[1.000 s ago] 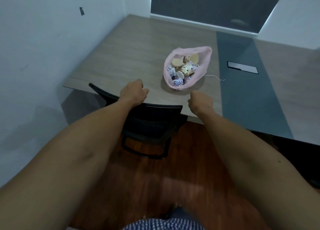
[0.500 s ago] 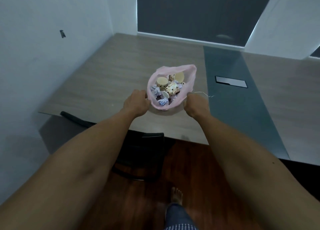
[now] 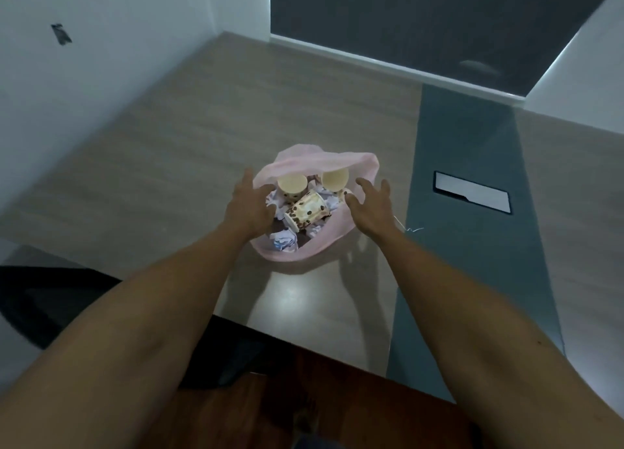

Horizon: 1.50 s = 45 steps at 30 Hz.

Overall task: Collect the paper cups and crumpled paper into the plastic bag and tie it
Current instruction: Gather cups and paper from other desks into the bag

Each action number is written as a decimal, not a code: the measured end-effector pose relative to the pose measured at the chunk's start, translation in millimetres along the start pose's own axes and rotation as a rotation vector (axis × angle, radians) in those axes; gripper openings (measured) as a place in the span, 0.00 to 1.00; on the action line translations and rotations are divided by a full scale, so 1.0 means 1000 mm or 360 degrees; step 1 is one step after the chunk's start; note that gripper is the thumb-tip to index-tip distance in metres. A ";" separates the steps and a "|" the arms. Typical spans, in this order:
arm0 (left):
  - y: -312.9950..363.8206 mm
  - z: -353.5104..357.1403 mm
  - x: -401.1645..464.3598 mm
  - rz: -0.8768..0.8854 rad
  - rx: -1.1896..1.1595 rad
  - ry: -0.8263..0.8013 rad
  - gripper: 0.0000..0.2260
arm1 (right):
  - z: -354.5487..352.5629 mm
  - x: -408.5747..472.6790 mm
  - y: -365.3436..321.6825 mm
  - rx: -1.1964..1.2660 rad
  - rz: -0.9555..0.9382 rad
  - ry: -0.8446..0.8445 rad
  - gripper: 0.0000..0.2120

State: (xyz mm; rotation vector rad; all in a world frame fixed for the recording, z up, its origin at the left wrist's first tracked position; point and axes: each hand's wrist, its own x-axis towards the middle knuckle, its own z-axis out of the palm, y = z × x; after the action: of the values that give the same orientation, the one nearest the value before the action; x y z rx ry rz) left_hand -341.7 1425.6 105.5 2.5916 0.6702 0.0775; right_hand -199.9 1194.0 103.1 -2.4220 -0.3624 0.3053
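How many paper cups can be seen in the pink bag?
3. Two cups stand at the far side, one left and one right. A third lies on its side in the middle. Others may be hidden under paper.

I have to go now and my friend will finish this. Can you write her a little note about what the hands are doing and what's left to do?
Left hand: open, fingers spread at the left rim of the pink plastic bag.
Right hand: open, at the bag's right rim, gripping nothing.
The bag sits open on the table. Paper cups and crumpled paper are inside.
Done: no cups or paper show outside the bag.
Left: gather the rim and tie it shut.
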 end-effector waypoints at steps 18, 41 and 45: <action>0.029 -0.026 0.044 -0.0019 0.0035 0.0254 0.36 | -0.013 0.067 -0.020 0.0021 -0.0426 0.0086 0.43; -0.139 -0.266 -0.223 -0.0899 0.0147 0.0971 0.43 | 0.076 -0.095 -0.360 -0.0057 -0.1640 -0.0150 0.47; -0.174 -0.300 -0.326 -0.1042 0.0167 0.1114 0.42 | 0.103 -0.185 -0.420 -0.0013 -0.1862 -0.0214 0.48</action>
State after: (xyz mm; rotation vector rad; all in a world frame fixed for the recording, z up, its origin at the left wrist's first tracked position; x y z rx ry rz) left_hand -755.6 1532.1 315.2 2.2690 1.7649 0.7686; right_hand -480.4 1504.1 319.1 -1.8011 -1.6966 -0.0707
